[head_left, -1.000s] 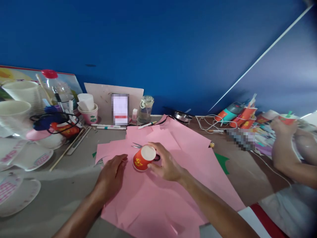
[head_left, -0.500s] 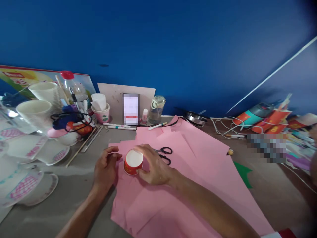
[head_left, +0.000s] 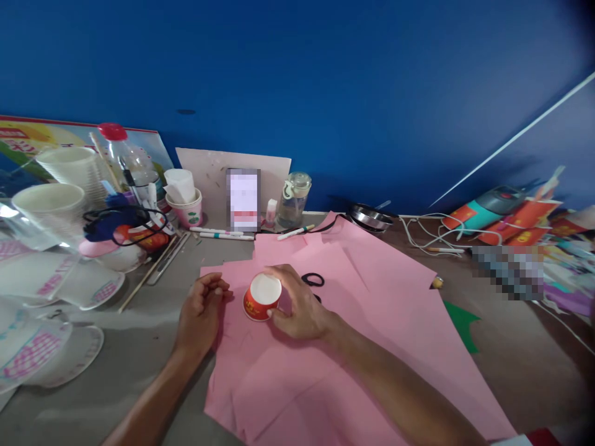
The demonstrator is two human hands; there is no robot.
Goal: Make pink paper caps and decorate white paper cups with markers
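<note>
Blue wall (head_left: 297, 80); right hand (head_left: 301, 306) grips red cup (head_left: 263, 298), yellow lettering (head_left: 253, 308) unreadable; left hand (head_left: 199, 314) loosely curled.

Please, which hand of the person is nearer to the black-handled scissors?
Right. The right hand, gripping the red cup, is just beside the black-handled scissors and partly hides them. The left hand is farther, on the cup's other side, by the pink paper's left edge.
</note>
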